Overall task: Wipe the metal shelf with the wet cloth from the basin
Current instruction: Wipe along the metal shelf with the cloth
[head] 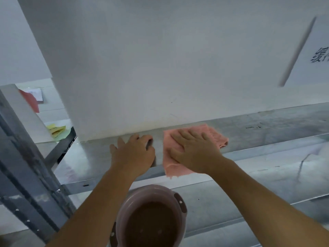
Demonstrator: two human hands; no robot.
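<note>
A pink wet cloth (216,135) lies spread on the metal shelf (267,129), its front edge hanging over the shelf's lip. My right hand (194,150) presses flat on the cloth, fingers apart. My left hand (133,154) rests on the bare shelf just left of the cloth, fingers curled at the foot of the white wall. On a lower shelf under my arms stands a pink basin (170,196) holding dark water.
A white wall (160,59) rises right behind the shelf. A grey metal upright (26,166) stands at the left. Yellow and green papers (57,132) and a red sheet (31,100) lie at far left. A lower metal shelf (249,193) extends right.
</note>
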